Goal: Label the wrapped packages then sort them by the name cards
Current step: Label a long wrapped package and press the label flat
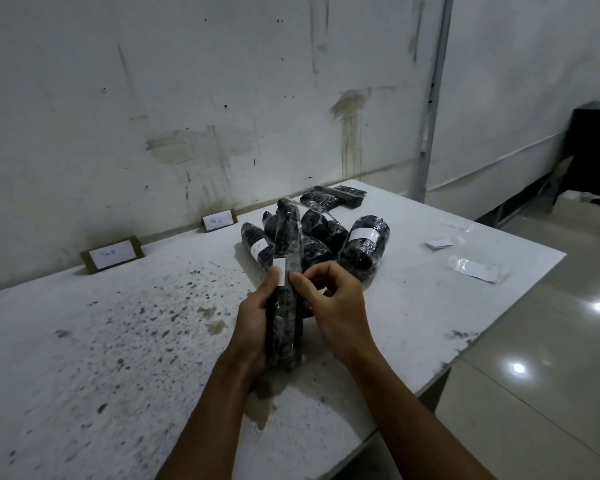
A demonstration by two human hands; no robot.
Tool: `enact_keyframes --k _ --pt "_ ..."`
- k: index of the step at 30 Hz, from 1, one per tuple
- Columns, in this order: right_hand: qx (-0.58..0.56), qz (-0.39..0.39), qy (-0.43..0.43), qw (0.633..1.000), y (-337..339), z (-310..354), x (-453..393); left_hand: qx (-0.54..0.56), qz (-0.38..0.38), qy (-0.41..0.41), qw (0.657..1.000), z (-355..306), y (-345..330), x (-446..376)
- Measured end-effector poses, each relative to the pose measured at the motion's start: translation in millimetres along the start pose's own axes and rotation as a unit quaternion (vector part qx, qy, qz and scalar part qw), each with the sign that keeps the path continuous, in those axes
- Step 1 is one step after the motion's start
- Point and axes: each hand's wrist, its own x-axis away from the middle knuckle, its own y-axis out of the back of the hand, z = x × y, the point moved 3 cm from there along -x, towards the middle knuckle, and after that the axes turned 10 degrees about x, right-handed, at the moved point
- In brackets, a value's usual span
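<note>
My left hand (pixel 255 323) grips a long black plastic-wrapped package (pixel 286 258), held on edge above the table. A white label (pixel 280 271) sits on the package under my left thumb. My right hand (pixel 333 301) pinches the package's edge beside that label with thumb and forefinger. Behind lies a pile of several black wrapped packages (pixel 326 233); some carry white labels, such as the fat roll (pixel 364 245). Two brown name cards with white slips lean on the wall: one at the left (pixel 112 253), one farther right (pixel 219 220).
The white table (pixel 118 358) is speckled with dark stains. Loose label sheets in clear plastic (pixel 478 268) and a smaller slip (pixel 439 243) lie near its right edge. To the right are a tiled floor, a metal post (pixel 430 133) and a dark cabinet (pixel 593 150).
</note>
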Motion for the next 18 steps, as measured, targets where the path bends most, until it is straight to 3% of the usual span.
enact_keyframes --k 5,13,18 --pt "0.023 -0.038 0.03 0.999 2.1 3.1 3.0 0.036 0.019 0.014 0.999 3.2 -8.1 6.1" --pt "0.015 0.006 0.057 0.998 -0.4 5.3 2.8 0.065 0.019 0.009 0.998 2.0 -10.1 4.6" --pt "-0.122 0.037 0.016 0.992 1.9 7.4 4.8 0.022 0.035 -0.023 0.999 -2.2 -7.1 0.5"
